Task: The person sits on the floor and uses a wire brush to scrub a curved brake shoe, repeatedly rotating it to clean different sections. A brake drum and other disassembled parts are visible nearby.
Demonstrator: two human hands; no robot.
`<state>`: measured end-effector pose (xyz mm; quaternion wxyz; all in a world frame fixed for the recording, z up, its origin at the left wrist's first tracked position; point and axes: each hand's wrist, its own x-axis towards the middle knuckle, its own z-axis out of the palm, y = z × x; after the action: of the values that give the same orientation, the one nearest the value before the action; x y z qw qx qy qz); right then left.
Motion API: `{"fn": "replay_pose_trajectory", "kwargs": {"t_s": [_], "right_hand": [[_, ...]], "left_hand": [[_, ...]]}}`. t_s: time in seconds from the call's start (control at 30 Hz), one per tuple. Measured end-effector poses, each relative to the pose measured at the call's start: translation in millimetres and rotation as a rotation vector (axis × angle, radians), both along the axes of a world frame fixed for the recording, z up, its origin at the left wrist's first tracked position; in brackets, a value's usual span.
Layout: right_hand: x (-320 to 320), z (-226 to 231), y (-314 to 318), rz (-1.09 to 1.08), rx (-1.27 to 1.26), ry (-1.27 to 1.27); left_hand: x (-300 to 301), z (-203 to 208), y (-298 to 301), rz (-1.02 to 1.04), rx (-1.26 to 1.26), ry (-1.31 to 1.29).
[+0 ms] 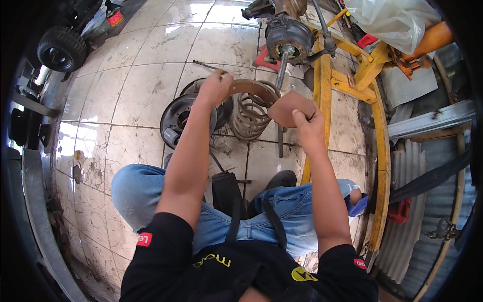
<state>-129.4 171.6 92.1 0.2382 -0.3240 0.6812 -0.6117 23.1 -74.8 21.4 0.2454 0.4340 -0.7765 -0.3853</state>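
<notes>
Blk shirt (pixel 221 277) above blue jeans (pixel 133 196)
L hand (pixel 215 88) gripping curved brn strip (pixel 257 88); R hand (pixel 311 121) pinching brn sheet (pixel 286 106)

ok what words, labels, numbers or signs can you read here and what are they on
I won't copy out wording, but it stands here:
Left sleeve: red patch, white lettering, partly cut off.
Right sleeve: small red patch, white lettering.
Black shirt: yellow lettering, partly lost in folds, and a yellow emblem.
Red container, upper left: any print is too small to read.
</notes>
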Motion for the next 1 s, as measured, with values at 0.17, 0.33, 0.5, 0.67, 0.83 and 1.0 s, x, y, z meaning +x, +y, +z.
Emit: {"fn": "replay_pose_trajectory", "kwargs": {"t_s": [0.17, 0.33, 0.5, 0.67, 0.83, 1.0], "right_hand": [[-22, -9, 5, -0.139, -0.122, -0.459], [-36, 7, 6, -0.231, -0.261, -0.797], [-36, -5, -11, -0.172, -0.178, -0.369], [5, -4, -26, -0.084, 0.203, 0.541], [28, -56, -21, 0.032, 0.24, 1.208], [36, -54, -3, 0.146, 0.421, 1.424]], "left_hand": [[2, -3, -8, -0.253, 0.058, -0.252], [1, 21, 7, -0.196, 0.128, -0.261], [15, 23, 61, 0.018, 0.414, -0.146], [29, 48, 140, 0.147, 0.757, 0.178], [41, 41, 172, 0.151, 0.939, 0.381], [39, 30, 183, 0.187, 0.943, 0.528]]}}
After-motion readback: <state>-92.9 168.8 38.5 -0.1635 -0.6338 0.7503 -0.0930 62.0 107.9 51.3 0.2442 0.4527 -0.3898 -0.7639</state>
